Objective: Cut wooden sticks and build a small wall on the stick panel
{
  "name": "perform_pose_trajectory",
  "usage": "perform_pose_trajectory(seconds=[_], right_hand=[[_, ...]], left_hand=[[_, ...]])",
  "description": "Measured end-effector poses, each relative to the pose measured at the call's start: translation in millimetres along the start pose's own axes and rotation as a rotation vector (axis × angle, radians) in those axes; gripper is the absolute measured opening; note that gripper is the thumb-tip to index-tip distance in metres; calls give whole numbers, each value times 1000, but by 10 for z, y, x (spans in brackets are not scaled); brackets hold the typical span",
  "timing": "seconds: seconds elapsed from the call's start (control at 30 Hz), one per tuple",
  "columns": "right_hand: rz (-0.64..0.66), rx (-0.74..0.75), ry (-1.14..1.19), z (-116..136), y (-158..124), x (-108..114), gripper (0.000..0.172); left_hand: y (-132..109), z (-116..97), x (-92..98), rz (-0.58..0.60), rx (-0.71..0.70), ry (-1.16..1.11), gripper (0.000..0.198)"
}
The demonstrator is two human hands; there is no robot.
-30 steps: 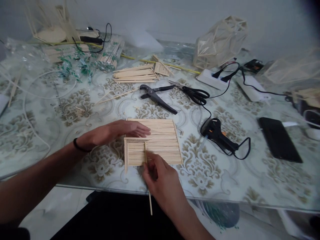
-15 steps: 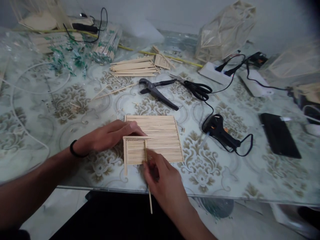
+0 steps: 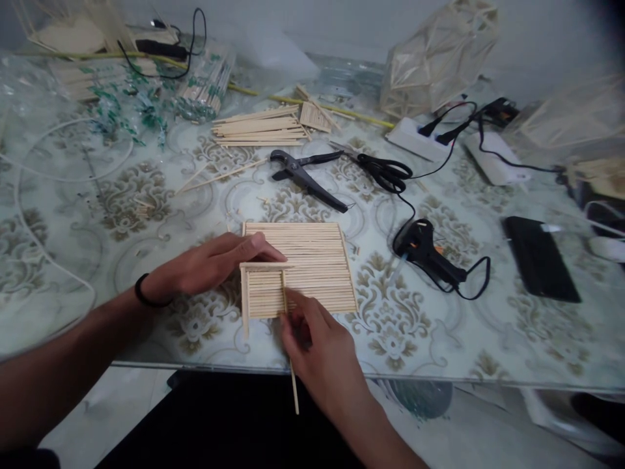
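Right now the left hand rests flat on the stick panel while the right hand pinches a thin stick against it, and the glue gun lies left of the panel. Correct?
Not quite. In the head view the glue gun lies right of the stick panel, not left. The left hand does rest on the panel, and the right hand pinches the thin stick.

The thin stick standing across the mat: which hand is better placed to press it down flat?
Probably the right hand: it already pinches the thin stick, while the left hand rests on the stick mat beside the crosspiece.
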State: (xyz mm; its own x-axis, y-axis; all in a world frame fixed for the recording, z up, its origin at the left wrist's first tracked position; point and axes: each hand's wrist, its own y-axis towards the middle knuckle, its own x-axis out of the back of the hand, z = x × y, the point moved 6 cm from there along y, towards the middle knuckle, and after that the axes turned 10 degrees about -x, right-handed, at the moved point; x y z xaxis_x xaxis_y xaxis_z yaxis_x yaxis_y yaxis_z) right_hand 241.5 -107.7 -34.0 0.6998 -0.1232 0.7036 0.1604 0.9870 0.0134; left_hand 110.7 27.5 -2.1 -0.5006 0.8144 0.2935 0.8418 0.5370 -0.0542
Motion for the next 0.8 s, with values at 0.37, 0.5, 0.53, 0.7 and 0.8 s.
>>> perform_pose_trajectory(seconds=[0.37, 0.5, 0.53, 0.7, 0.8], right_hand=[[-59, -53, 3, 7, -10, 46, 17], [-40, -69, 4, 2, -53, 72, 22], [-36, -74, 1, -4, -68, 75, 18], [-34, -81, -21, -40, -109, 48, 10], [-40, -73, -27, -37, -95, 24, 10]], left_hand=[[-26, 39, 2, 28, -6, 9, 58], [-38, 52, -11, 46, -4, -11, 59], [-41, 58, -8, 42, 0, -11, 59], [-42, 77, -9, 53, -16, 2, 60], [-34, 72, -12, 59, -39, 10, 62]])
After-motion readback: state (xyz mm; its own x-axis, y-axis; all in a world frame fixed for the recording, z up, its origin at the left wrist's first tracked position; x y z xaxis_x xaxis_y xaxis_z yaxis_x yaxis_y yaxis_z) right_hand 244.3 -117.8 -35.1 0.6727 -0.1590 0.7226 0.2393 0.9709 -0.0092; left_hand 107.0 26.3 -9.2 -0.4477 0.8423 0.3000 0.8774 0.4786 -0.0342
